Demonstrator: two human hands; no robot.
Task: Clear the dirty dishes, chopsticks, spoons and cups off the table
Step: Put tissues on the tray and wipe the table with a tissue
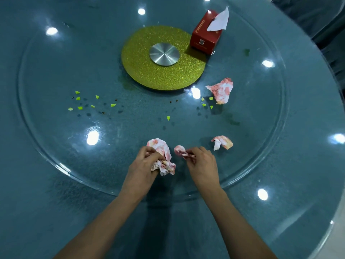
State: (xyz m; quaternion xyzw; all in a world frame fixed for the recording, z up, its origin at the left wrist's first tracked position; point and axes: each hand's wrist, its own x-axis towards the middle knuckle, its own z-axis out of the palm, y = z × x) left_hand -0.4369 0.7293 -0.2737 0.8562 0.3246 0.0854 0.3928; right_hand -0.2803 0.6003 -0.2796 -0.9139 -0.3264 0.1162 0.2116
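Stained tissue wad [162, 159] at near edge of glass turntable [65, 131], long axis running away-to-near, bulging out both ends of gripping left hand [144, 163]. Smaller tissue scrap [179, 150] pokes leftward from pinching fingertips of right hand [203, 162].

Four crumpled, pink-stained tissue wads are showing. One bundle [165, 166] is sitting in the left hand [141, 165], and whether it is a single tissue is not clear. One small wad [179, 150] is being pinched by the right hand [202, 162]. Two are lying loose on the one glass turntable [65, 131]: a near wad [222, 143] and a far wad [221, 90]. Twelve green bits [80, 108] are lying scattered: seven at the left, one in the middle, four at the right. A few brown specks [116, 99] are showing, too small to count. One red tissue box [204, 37] is standing with one white tissue [219, 21] sticking out. One gold disc [141, 71] is carrying one metal hub [164, 54].
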